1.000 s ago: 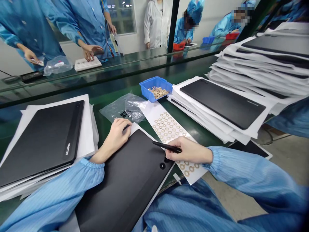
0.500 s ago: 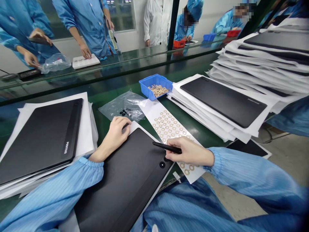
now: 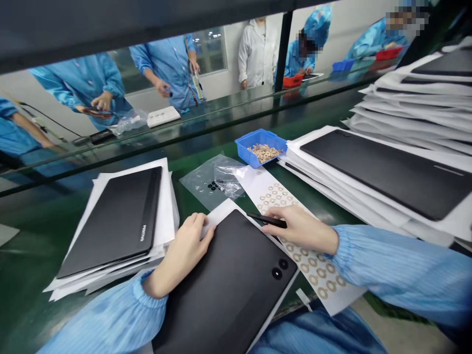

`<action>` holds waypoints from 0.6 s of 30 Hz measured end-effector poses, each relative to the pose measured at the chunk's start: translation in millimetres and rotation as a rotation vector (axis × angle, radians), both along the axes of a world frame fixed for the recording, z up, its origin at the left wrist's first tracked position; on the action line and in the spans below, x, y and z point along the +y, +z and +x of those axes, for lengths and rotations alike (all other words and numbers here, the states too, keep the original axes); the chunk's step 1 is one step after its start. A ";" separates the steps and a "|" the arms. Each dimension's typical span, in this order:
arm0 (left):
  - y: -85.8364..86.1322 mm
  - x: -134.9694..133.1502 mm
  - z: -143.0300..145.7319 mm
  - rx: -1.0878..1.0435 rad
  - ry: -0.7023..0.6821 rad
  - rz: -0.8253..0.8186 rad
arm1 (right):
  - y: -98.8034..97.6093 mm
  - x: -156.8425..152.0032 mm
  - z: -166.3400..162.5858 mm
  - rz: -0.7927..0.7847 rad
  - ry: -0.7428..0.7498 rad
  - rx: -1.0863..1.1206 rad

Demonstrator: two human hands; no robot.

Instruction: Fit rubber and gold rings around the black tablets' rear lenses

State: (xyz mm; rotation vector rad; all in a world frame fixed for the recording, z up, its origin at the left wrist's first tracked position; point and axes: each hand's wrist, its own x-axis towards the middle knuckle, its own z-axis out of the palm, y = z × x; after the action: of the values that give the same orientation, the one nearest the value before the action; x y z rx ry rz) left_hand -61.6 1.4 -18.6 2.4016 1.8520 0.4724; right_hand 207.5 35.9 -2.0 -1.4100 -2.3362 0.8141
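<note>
A black tablet-like panel (image 3: 228, 280) lies face down in front of me on a white sheet, with two round black dots (image 3: 279, 269) near its right edge. My left hand (image 3: 188, 248) rests on its far left corner, fingers curled on the white sheet's edge. My right hand (image 3: 300, 228) is closed on black tweezers (image 3: 266, 220) that point left over the panel's far edge. Under that hand lies a white strip (image 3: 291, 231) covered with several small tan rings.
A blue bin of rings (image 3: 261, 147) and a clear bag (image 3: 214, 179) lie beyond. Another black panel (image 3: 118, 221) on paper sits left. Tall stacks of panels and white sheets (image 3: 398, 147) fill the right. People in blue coats (image 3: 88, 93) work behind the glass shelf.
The view has swung up and left. My right hand with the tweezers has lifted off the two dots and moved up the ring strip. My left hand stays on the corner.
</note>
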 end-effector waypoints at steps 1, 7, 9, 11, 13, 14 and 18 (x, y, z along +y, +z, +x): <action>-2.3 2.0 -0.5 0.007 0.017 0.021 | 1.4 3.8 -5.9 0.000 0.007 -0.017; -6.4 2.1 2.8 0.056 0.041 0.067 | 1.2 14.1 -25.2 -0.045 0.059 -0.089; -2.6 -3.9 8.5 0.067 0.032 0.076 | -3.0 17.3 -23.5 -0.080 0.080 -0.054; 3.4 -12.1 15.5 0.064 0.046 0.090 | -6.6 21.2 -20.6 -0.122 0.108 0.004; 11.7 -22.3 22.7 0.044 0.041 0.101 | -8.5 24.1 -17.9 -0.161 0.135 0.064; 17.1 -28.0 26.1 0.040 0.029 0.103 | -8.8 24.8 -16.7 -0.186 0.144 0.102; 54.0 -46.8 27.6 0.021 -0.001 0.101 | -7.3 25.3 -11.7 -0.339 -0.032 0.418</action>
State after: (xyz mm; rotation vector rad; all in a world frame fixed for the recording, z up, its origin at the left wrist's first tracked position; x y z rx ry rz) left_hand -33.9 -45.5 35.4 2.4802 1.8796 0.5562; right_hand 195.8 61.2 -9.4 -1.2402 -1.9166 1.3949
